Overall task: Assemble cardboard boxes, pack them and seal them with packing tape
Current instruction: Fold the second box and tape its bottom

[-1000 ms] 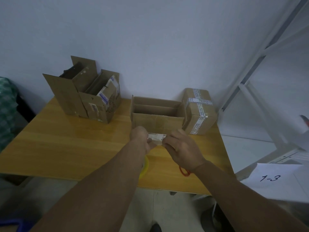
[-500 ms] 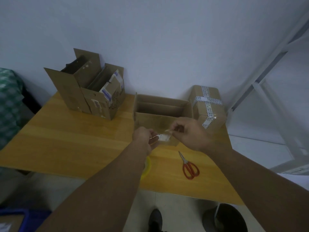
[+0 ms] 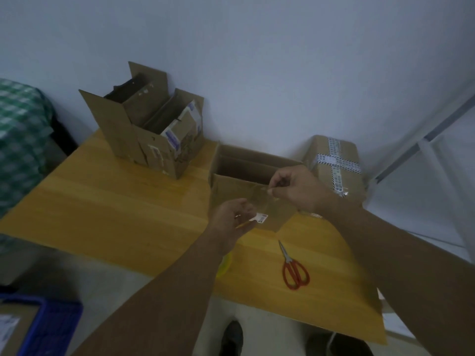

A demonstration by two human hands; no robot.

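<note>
Head view: the right hand (image 3: 298, 188) pinches the upper end of a clear tape strip (image 3: 262, 201), faint against the open cardboard box (image 3: 231, 186). The left hand (image 3: 228, 217) pinches its lower end, beside a white label (image 3: 262, 217). The left forearm mostly hides a yellow tape roll (image 3: 227, 262). Red scissors (image 3: 295, 272) lie on the table (image 3: 115, 201).

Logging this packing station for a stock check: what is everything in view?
table: one, yellow, centre
open boxes: two, brown, back left
middle box: one, brown, open, centre
sealed box: one, brown, patterned tape, back right
scissors: one, red-handled, front right
tape roll: one, yellow, under left arm
crate: one, blue, lower left
cloth: one, green checked, left
tape strip: one, clear, white end, between hands
left hand: one, pinches strip's lower end
right hand: one, pinches strip's upper end
</note>
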